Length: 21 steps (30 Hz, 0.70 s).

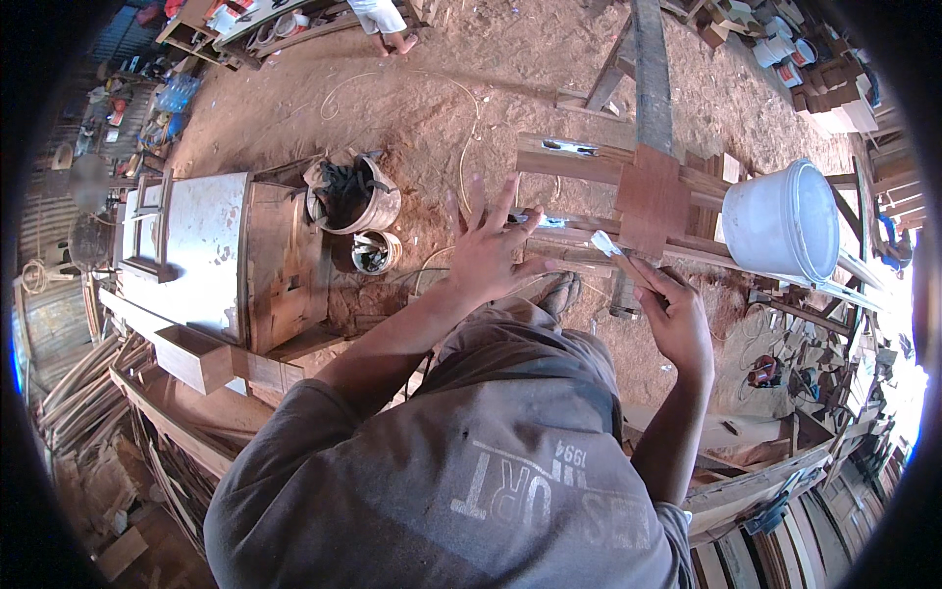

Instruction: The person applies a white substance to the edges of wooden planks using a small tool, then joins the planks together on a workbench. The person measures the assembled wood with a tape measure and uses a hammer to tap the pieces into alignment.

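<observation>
In front of me lie two wooden rails, the far rail (589,169) and the near rail (586,225). Each has a slot near its left end with white paste in it. My left hand (491,243) is open, its fingers spread over the left end of the near rail; I cannot tell whether it touches. Between the fingers and thumb of my right hand (673,312) is a wooden stick (616,252), its tip coated white, just above the near rail. A reddish-brown board (652,200) lies across both rails. To its right a white bucket (782,224) stands on the wood.
A long dark beam (652,88) runs away from the board. At left are a white-topped cabinet (191,255), a pail with dark cloth (377,201) and a smaller pail (388,257). A person (384,22) stands at the far edge. Wood scraps (805,344) lie right.
</observation>
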Available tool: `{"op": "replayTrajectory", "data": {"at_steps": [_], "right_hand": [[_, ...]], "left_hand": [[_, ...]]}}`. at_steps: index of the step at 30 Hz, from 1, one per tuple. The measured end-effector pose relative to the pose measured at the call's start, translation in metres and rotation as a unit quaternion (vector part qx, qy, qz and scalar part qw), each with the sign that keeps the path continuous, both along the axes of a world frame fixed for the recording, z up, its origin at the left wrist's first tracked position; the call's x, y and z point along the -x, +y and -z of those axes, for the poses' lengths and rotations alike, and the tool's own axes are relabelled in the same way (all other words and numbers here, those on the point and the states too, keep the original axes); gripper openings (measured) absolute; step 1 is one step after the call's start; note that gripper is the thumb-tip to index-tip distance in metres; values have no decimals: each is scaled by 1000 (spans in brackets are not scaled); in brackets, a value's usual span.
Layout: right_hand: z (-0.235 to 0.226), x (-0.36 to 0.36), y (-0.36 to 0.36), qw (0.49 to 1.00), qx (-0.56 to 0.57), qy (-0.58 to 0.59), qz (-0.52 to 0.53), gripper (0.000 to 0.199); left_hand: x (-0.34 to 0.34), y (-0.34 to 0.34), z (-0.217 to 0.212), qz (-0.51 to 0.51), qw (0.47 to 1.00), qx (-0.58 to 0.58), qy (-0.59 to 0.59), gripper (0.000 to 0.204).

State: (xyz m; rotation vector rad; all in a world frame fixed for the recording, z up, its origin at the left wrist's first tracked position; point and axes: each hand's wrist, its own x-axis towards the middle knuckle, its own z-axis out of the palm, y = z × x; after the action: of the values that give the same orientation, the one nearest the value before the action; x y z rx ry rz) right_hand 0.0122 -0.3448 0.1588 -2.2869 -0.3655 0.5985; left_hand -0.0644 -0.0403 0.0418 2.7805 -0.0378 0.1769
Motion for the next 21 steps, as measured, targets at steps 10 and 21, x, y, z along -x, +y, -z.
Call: {"op": "replayTrajectory", "data": {"at_steps": [10, 21], "right_hand": [[8, 9, -5, 1000, -14, -24, 8, 43], [3, 17, -31, 996, 9, -83, -15, 53]], "left_hand": [[-9, -2, -1, 52, 996, -62, -36, 82], [-19, -30, -23, 100, 987, -120, -34, 91]]}}
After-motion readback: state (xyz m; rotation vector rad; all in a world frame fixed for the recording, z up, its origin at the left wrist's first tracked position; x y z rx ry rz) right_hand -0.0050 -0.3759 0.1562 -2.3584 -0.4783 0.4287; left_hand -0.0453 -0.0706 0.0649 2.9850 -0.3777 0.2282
